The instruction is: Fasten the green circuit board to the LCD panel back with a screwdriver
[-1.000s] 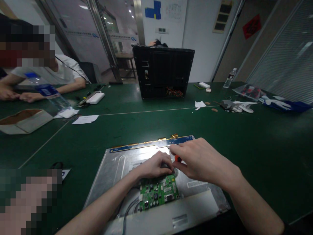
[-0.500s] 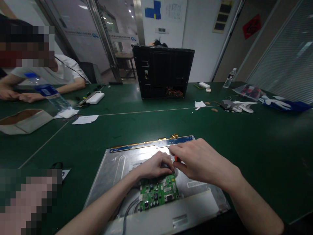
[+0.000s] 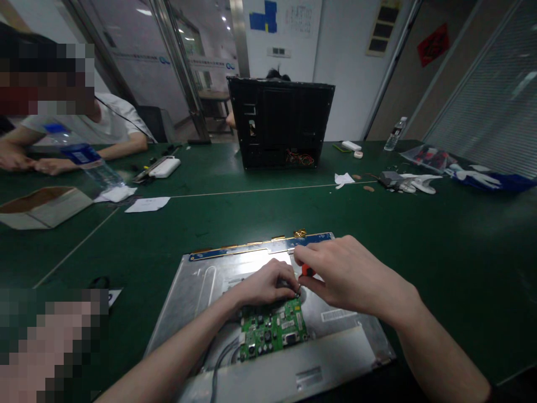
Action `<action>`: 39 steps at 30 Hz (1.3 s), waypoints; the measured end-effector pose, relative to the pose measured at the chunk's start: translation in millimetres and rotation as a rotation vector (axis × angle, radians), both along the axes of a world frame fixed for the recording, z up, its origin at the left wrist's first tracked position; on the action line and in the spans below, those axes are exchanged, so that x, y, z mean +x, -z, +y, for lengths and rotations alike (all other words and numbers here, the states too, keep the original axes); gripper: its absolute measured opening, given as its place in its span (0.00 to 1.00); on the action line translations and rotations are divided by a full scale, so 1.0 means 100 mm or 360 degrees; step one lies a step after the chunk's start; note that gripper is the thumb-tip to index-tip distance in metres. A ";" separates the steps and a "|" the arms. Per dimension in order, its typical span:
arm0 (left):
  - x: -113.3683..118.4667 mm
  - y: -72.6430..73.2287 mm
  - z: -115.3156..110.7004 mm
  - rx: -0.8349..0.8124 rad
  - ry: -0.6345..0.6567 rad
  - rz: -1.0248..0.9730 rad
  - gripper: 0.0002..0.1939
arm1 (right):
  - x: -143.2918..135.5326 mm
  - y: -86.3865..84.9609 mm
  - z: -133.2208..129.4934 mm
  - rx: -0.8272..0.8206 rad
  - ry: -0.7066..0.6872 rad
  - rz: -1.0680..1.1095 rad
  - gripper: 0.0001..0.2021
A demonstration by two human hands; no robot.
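A metal display panel lies on the green table, with a green circuit board on it and a blue strip board along its far edge. My left hand rests at the board's top edge, its fingers bent together; what they pinch, if anything, is too small to tell. Just to the right, my right hand is closed round a small tool with a red-orange handle. The tool's tip is near my left fingertips and hard to make out.
A black monitor housing stands upright across the table. At the left are a person's arms, a tilted water bottle and an open box. White gloves and another bottle are at the right.
My right hand and the red-orange handle have shifted slightly to the right. My left hand stays in place. A bit of skin now shows at the left edge of the black housing.
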State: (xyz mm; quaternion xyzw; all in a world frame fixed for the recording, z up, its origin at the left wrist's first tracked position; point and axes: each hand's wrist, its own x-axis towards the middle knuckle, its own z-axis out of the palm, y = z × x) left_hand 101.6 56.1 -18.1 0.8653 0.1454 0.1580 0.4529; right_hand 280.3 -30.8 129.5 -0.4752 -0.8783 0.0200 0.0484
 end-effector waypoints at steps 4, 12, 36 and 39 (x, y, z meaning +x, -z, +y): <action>-0.01 0.00 0.00 0.0000 -0.0010 0.0021 0.06 | 0.00 0.00 0.00 -0.0013 0.0019 -0.0016 0.04; -0.02 -0.02 -0.01 -0.0010 -0.0044 0.0072 0.06 | -0.04 0.01 0.03 -0.0033 -0.0001 -0.0002 0.04; -0.01 -0.03 -0.01 0.0006 -0.0018 0.0019 0.05 | -0.04 0.03 0.03 0.0004 0.0027 -0.0044 0.05; -0.01 -0.02 -0.01 0.0004 -0.0033 0.0043 0.06 | -0.03 0.00 0.02 -0.0011 0.0020 -0.0014 0.05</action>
